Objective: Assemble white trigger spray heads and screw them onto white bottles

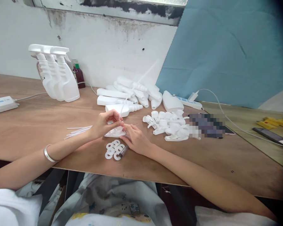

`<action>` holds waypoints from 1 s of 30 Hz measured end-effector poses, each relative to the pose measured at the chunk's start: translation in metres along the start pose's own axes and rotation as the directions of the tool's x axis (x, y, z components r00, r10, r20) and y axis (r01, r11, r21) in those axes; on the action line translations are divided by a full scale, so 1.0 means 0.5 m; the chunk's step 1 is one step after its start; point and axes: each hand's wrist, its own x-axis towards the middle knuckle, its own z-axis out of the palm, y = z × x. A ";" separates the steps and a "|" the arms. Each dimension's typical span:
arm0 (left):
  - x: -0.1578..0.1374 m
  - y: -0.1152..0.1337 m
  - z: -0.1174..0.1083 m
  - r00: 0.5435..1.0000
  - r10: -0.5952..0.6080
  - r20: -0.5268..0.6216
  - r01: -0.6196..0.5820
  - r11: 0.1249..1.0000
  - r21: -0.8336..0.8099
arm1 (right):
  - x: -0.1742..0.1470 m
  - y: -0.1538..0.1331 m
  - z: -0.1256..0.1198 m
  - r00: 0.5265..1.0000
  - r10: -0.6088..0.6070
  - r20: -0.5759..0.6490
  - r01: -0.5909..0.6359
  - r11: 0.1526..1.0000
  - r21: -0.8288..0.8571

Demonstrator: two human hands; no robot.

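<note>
My left hand (103,125) pinches the lower end of a thin, translucent white tube (126,97), which slants up to the right. A white spray trigger head (114,134) lies low between my hands, partly covered by fingers. Closed around its right side is my right hand (137,140), its fingertips meeting the left ones at the tube's base. Just in front on the table are several white ring washers (110,151) and a small clear-and-dark cylinder (123,151). More thin white tubes (79,131) lie beside my left forearm.
White bottles (124,110) are heaped behind my hands, with spray heads (169,124) piled right. Three assembled spray bottles (58,75) stand back left near a dark red bottle (79,75). Power strips (3,104), cables, a blurred phone and another phone (272,136) lie around the table (25,125).
</note>
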 end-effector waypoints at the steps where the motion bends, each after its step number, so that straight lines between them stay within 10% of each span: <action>1: 0.001 -0.002 -0.001 1.000 0.006 -0.001 -0.006 1.000 -0.005 | 0.000 0.000 0.000 1.000 -0.002 0.002 0.002 1.000 0.003; 30: 0.014 -0.014 -0.005 0.993 0.076 0.089 -0.086 0.989 0.119 | -0.003 0.009 0.012 1.000 0.004 -0.020 -0.003 0.998 0.058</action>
